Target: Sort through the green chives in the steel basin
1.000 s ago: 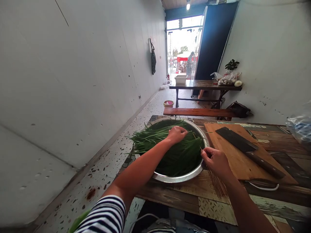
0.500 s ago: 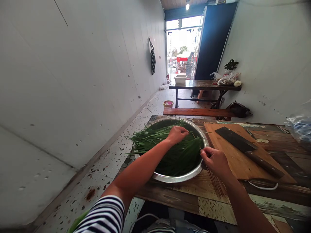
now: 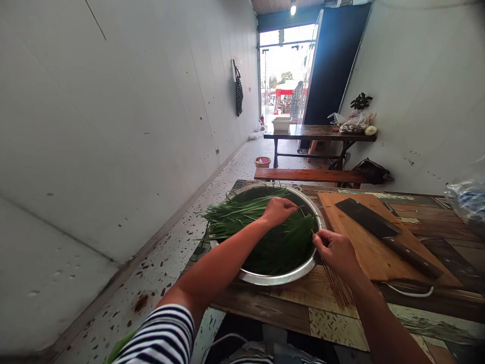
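A wide steel basin (image 3: 280, 279) holds a heap of long, flat garlic chives (image 3: 242, 208), some hanging over its left rim. Above the heap, my left hand (image 3: 279, 211) is closed in a pinch at the chive ends; a thin green piece shows at its fingertips. At the basin's right rim my right hand (image 3: 335, 247) is closed, thumb against fingers, with the thin tan tip of a skewer poking out. Most of that skewer is hidden by the hand. Below the right wrist, a bundle of thin wooden skewers (image 3: 338, 288) lies on the table beside the basin.
Right of the basin, a cleaver (image 3: 390, 236) lies on a wooden cutting board (image 3: 364, 253) with a white handle loop. A clear plastic bag (image 3: 468, 197) sits at the far right. Beyond are a bench (image 3: 310, 175) and another table (image 3: 303, 132) with a white tub (image 3: 282, 124).
My left hand has shifted very slightly to the right over the chives. The right hand stays at the rim in the same pinch.
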Motion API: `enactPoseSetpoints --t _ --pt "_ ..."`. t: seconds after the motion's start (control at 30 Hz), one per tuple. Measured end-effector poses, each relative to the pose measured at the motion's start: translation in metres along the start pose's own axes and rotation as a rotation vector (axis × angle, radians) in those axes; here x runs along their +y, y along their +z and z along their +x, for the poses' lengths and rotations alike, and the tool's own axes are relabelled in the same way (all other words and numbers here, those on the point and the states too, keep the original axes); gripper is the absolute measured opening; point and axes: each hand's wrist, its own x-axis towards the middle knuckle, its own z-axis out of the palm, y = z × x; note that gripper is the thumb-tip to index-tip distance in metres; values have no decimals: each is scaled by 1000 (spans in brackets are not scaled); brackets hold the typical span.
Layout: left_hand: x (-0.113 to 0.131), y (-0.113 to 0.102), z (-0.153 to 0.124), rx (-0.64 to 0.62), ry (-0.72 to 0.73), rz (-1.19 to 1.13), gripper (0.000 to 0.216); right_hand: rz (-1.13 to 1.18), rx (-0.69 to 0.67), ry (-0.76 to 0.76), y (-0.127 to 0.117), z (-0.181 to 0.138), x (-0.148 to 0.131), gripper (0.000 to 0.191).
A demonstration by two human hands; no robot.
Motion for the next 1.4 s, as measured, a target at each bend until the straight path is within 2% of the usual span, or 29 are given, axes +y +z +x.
enactPoseSetpoints --t 0.47,0.63,0.7,0.8,0.83,0.97,1.0,1.13,1.3,1.4 --pt "-4 2 -1 -18 9 -98 24 0 -1 12 0 1 0 38" --pt "2 4 -5 -48 50 -17 22 -6 -4 13 0 0 1 39" --pt "8 -1 -7 -119 124 44 21 -10 0 13 0 1 1 39" --pt "13 -16 -7 -298 242 84 26 0 4 19 0 1 0 38" --pt "12 -21 -6 -311 254 105 28 2 2 24 0 1 0 38" --pt "-5 -28 3 -76 122 355 27 -14 -2 32 1 1 0 36" --pt "-10 -26 5 -54 92 427 26 -16 -3 30 0 1 0 36" --pt "-19 -13 8 -114 103 610 25 -22 -6 28 0 1 -1 37" --pt "-14 -3 5 -110 110 721 27 -23 -14 31 0 1 0 36" --pt "-10 -1 4 -110 163 746 27 -25 -9 29 1 1 0 36"
